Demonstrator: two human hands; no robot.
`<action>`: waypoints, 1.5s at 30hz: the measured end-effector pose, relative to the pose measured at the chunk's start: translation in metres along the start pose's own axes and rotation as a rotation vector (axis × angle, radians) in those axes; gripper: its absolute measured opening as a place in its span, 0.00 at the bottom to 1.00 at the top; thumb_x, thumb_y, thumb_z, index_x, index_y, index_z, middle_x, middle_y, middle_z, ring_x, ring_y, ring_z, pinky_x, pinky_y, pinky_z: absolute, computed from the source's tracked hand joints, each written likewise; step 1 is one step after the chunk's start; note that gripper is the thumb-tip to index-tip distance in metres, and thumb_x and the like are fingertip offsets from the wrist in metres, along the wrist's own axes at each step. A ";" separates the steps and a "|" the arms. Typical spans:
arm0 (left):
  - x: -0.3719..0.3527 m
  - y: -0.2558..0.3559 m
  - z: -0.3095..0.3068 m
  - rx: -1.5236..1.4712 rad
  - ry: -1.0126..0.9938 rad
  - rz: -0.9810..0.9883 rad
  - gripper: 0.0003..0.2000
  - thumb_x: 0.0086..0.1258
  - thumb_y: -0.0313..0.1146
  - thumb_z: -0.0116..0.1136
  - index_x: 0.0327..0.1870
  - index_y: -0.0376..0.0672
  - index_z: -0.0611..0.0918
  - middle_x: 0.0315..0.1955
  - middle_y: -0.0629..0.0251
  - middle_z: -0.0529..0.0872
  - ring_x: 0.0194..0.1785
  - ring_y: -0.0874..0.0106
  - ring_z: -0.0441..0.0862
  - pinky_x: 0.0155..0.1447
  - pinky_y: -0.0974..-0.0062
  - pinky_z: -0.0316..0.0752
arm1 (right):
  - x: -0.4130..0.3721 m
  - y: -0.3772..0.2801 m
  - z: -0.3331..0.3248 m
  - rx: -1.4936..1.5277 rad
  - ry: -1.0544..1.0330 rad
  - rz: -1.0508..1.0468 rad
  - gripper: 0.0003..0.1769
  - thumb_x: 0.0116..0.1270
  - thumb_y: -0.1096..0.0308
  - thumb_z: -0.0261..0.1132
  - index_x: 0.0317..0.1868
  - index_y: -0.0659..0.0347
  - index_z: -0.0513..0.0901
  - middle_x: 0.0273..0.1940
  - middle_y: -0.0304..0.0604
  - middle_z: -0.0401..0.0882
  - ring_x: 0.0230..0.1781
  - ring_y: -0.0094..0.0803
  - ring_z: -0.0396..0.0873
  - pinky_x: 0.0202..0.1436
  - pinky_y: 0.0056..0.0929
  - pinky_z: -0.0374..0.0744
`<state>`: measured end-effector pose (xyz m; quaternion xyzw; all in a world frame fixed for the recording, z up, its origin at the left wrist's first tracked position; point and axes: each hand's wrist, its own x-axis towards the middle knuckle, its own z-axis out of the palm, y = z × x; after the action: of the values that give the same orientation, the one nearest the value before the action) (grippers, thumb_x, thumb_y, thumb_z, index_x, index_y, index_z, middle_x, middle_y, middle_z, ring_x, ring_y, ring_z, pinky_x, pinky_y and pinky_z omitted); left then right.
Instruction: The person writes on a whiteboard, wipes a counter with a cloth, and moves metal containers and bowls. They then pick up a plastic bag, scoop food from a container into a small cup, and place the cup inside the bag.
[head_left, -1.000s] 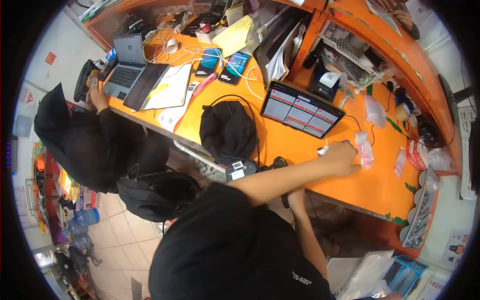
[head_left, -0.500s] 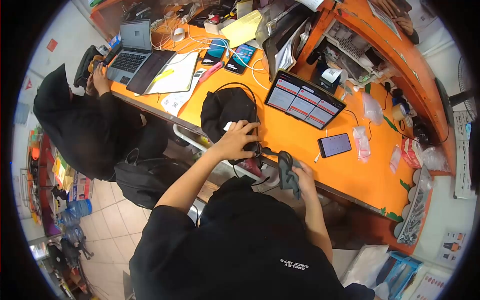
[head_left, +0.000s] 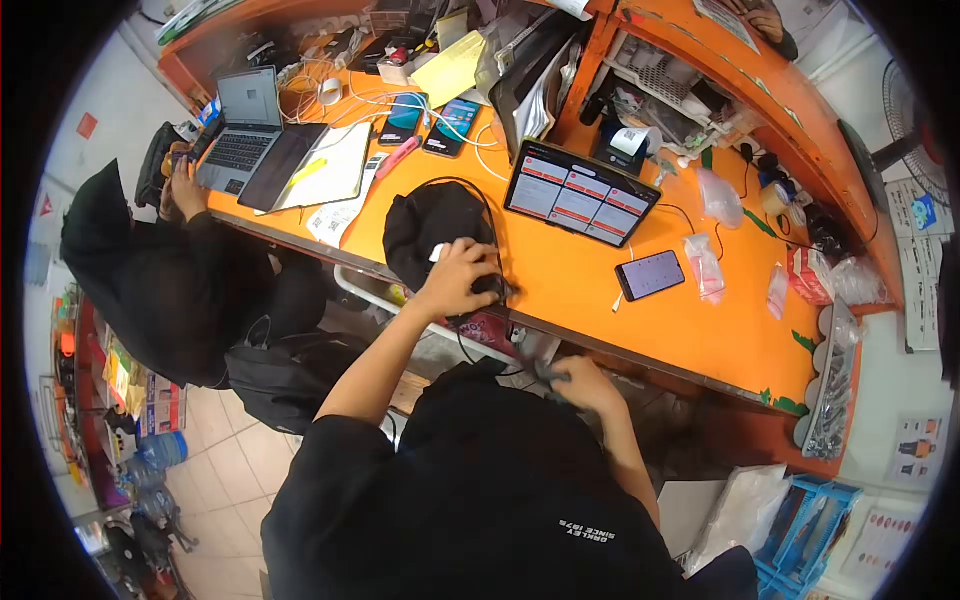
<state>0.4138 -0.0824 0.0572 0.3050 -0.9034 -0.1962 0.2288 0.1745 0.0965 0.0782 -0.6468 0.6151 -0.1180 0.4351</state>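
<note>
On the table's front edge lies a soft black fabric bag with a thin black cord curving around it. My left hand presses down on its right side, fingers curled over the edge; a small white piece shows beside the knuckles. Below the table edge, close to my body, my right hand is closed on a dark grey strap-like piece. Motion blurs that piece, and part of it is hidden by the hand.
A tablet stands behind the bag, with a phone to its right. Two more phones, an open notebook and a laptop occupy the left side. Another person in black sits there. A blue tray is at lower right.
My right hand has moved down and left with the grey strap-like piece, from the table edge towards my body. My left hand stays on the black bag. The view has shifted slightly.
</note>
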 end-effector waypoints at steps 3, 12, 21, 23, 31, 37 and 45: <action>0.007 -0.021 -0.006 0.037 0.059 -0.045 0.20 0.46 0.42 0.64 0.42 0.46 0.83 0.52 0.65 0.77 0.57 0.58 0.66 0.59 0.60 0.58 | -0.018 0.031 0.015 -0.085 -0.195 0.178 0.15 0.56 0.69 0.62 0.43 0.68 0.80 0.39 0.58 0.80 0.43 0.47 0.79 0.48 0.34 0.74; 0.043 -0.060 -0.009 0.146 0.192 0.055 0.22 0.45 0.39 0.67 0.43 0.43 0.81 0.48 0.61 0.77 0.55 0.56 0.68 0.57 0.58 0.63 | -0.037 0.039 0.017 0.100 0.101 0.244 0.15 0.57 0.65 0.60 0.42 0.67 0.79 0.34 0.56 0.80 0.36 0.46 0.78 0.42 0.36 0.74; 0.091 0.049 0.028 -0.017 0.349 -0.043 0.14 0.54 0.32 0.63 0.41 0.39 0.77 0.38 0.55 0.79 0.46 0.54 0.75 0.49 0.61 0.71 | -0.068 0.058 0.026 0.212 0.321 0.297 0.14 0.58 0.63 0.60 0.38 0.65 0.80 0.31 0.56 0.80 0.34 0.47 0.79 0.39 0.39 0.74; 0.102 0.094 0.061 -0.356 0.076 -0.054 0.09 0.56 0.33 0.60 0.36 0.39 0.80 0.38 0.55 0.81 0.47 0.55 0.77 0.49 0.63 0.73 | -0.067 0.067 0.028 0.180 0.243 0.359 0.13 0.58 0.63 0.60 0.38 0.65 0.80 0.32 0.56 0.80 0.34 0.47 0.79 0.40 0.39 0.74; 0.219 0.196 0.171 -0.208 -0.281 0.480 0.13 0.51 0.35 0.65 0.36 0.40 0.80 0.41 0.59 0.80 0.52 0.59 0.73 0.55 0.64 0.68 | -0.107 0.090 0.065 0.254 0.586 0.518 0.20 0.56 0.61 0.62 0.45 0.67 0.80 0.39 0.61 0.80 0.43 0.53 0.79 0.48 0.40 0.75; 0.332 0.220 0.274 0.150 -0.126 0.699 0.31 0.47 0.39 0.68 0.55 0.38 0.73 0.56 0.58 0.72 0.62 0.64 0.65 0.60 0.66 0.62 | -0.166 0.084 0.125 0.413 0.660 0.849 0.19 0.56 0.62 0.61 0.45 0.65 0.81 0.40 0.60 0.81 0.44 0.51 0.80 0.48 0.38 0.76; 0.341 0.216 0.355 0.614 -0.125 0.887 0.33 0.53 0.40 0.60 0.63 0.40 0.67 0.56 0.66 0.72 0.58 0.68 0.67 0.57 0.70 0.59 | -0.169 0.039 0.190 0.828 0.729 1.087 0.18 0.56 0.63 0.63 0.44 0.65 0.82 0.39 0.56 0.82 0.44 0.43 0.82 0.47 0.34 0.77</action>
<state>-0.1167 -0.0650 -0.0259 -0.0650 -0.9731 0.1746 0.1359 0.2415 0.3331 0.0029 0.0409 0.8562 -0.3137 0.4084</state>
